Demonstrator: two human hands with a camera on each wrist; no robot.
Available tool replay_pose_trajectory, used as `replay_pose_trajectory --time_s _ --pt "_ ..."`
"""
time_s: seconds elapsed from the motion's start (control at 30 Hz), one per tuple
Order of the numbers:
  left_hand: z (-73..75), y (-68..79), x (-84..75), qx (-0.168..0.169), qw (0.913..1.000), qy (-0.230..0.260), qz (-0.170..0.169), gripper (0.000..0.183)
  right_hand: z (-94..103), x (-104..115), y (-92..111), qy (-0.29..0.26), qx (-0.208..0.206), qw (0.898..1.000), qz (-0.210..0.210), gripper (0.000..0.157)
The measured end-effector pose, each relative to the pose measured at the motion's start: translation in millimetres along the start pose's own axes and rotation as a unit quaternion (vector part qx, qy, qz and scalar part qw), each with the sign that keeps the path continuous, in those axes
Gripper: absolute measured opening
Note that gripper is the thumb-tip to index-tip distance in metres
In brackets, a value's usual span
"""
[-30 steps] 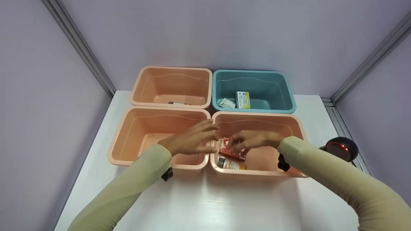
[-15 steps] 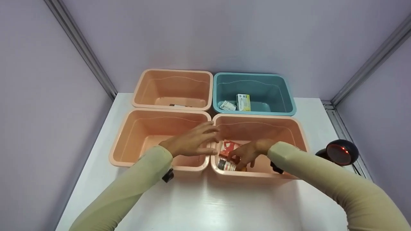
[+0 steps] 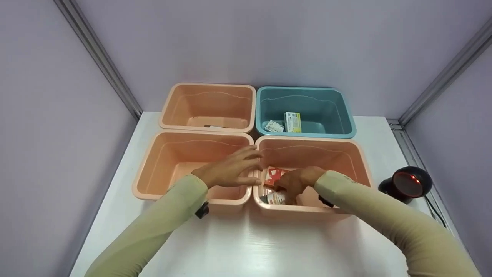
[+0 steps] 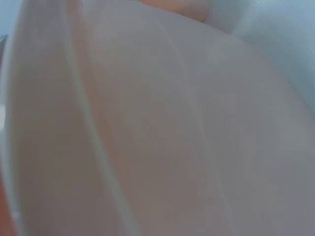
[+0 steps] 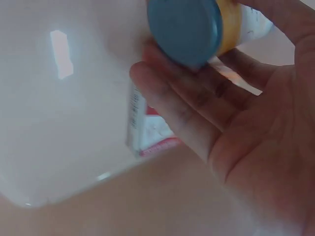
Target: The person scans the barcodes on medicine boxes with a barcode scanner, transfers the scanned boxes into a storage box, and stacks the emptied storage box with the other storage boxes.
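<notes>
In the head view my right hand (image 3: 296,182) reaches into the front right peach bin (image 3: 315,209). It grips a pill bottle (image 3: 275,198) lying near the bin's front wall. The right wrist view shows the bottle's dark cap (image 5: 184,29) with fingers (image 5: 182,115) curled along one side and the thumb on the other. A red and white box (image 3: 273,176) lies just behind the bottle, partly covered by the hand. My left hand (image 3: 230,168) is held with extended fingers over the adjoining rims of the two front bins, holding nothing.
The front left peach bin (image 3: 165,165) is under my left hand. Behind stand another peach bin (image 3: 207,88) with a small item and a teal bin (image 3: 307,92) with two boxes. A black device with red lights (image 3: 411,181) stands at the right.
My right hand has moved from the red box toward the front wall and closed round the bottle. The left hand stays in place.
</notes>
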State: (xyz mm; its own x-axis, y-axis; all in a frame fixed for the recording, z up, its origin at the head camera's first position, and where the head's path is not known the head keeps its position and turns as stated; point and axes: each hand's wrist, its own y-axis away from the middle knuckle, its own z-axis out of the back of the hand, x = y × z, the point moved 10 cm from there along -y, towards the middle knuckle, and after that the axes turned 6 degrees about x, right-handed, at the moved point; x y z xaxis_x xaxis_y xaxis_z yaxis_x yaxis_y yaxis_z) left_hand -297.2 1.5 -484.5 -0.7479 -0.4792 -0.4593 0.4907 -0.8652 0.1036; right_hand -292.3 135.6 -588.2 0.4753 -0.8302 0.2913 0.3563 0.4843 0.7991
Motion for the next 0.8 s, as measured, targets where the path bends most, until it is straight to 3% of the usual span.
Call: replay_pose_trajectory --time_s 0.13,0.2,0.43,0.63,0.8 --pt "1.0 1.2 -0.3 -0.005 1.0 -0.004 -0.002 0.054 28.3 3 25 0.017 -0.071 0.997 0.039 0.05" --pt "1.1 1.4 -0.2 -0.006 0.9999 -0.007 -0.005 0.054 41.9 4 43 -0.002 -0.116 0.991 0.07 0.055" --pt "1.2 1.0 -0.4 -0.005 0.9999 -0.007 -0.006 0.053 68.1 -12 109 -0.13 -0.231 0.955 0.136 0.046" --pt "-1.1 1.9 1.7 0.002 1.0 -0.003 0.0 0.055 74.1 -18 152 -0.231 -0.31 0.904 0.181 0.053" --pt "-3.4 1.9 3.0 -0.001 1.0 -0.007 0.004 0.056 68.5 -30 172 -0.331 -0.361 0.851 0.189 0.058"
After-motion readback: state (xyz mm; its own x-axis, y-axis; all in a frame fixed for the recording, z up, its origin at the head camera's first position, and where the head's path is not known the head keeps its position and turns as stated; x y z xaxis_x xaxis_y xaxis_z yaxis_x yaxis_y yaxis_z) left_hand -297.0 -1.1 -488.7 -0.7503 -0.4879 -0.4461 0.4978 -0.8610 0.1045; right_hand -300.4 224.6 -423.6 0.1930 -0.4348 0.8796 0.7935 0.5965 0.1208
